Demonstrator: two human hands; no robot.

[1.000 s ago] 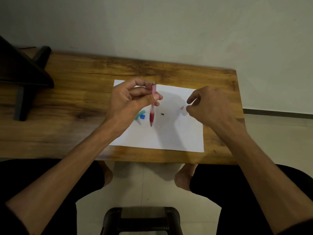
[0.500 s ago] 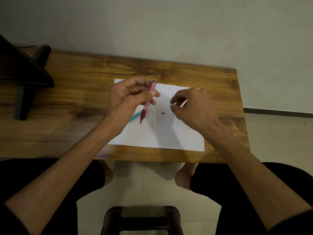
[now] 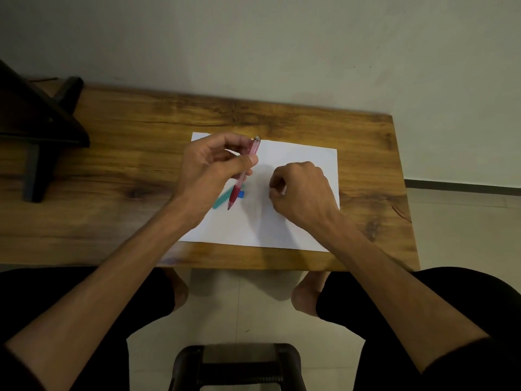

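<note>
The left hand (image 3: 208, 170) is pinching the red pen (image 3: 235, 193) between thumb and fingers above the paper (image 3: 296, 232) at mid-bench (image 3: 112, 153). The pen is slanting, with its tip pointing toward the near edge. The right hand (image 3: 303, 190) is resting just beside it on the right-edge side, knuckles up and fingers curled under. Whether they are gripping anything is hidden.

A translucent pink pen (image 3: 240, 182) with a red grip is held tilted, tip down, above the left half of the paper (image 3: 296, 221), top toward its far edge.
</note>
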